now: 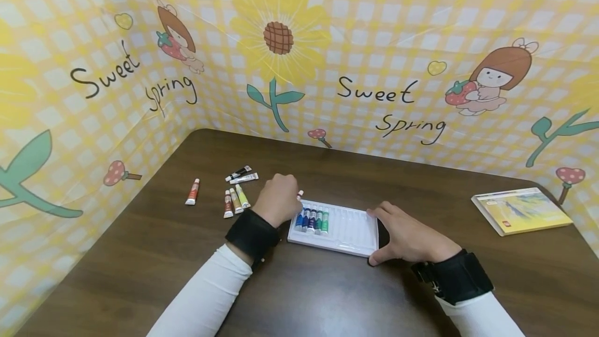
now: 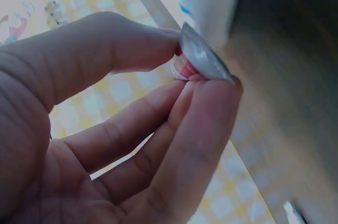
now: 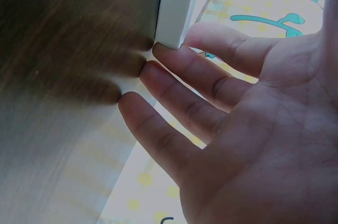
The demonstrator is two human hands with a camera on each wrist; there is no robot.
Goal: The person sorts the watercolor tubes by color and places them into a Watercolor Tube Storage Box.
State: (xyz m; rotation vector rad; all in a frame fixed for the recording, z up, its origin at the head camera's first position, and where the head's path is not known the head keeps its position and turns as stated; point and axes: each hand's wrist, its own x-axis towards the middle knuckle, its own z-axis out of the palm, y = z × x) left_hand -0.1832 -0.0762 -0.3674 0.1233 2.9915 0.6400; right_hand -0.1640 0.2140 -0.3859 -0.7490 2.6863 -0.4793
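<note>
Between thumb and fingertips, my left hand pinches a small paint tube, its flat silver end and a bit of red label showing in the left wrist view. This hand is over the left end of a white plastic tray. Several blue, purple and green paint tubes lie side by side in the tray's left part; bare slots fill the rest. At the tray's right end, my right hand holds it by the corners, thumb at the near one and index finger at the far one.
Left of the tray lie red, ochre and yellow-green tubes, a black tube, a white tube and a lone orange-red tube. A yellow box is at the far right. Checked cloth walls the brown table.
</note>
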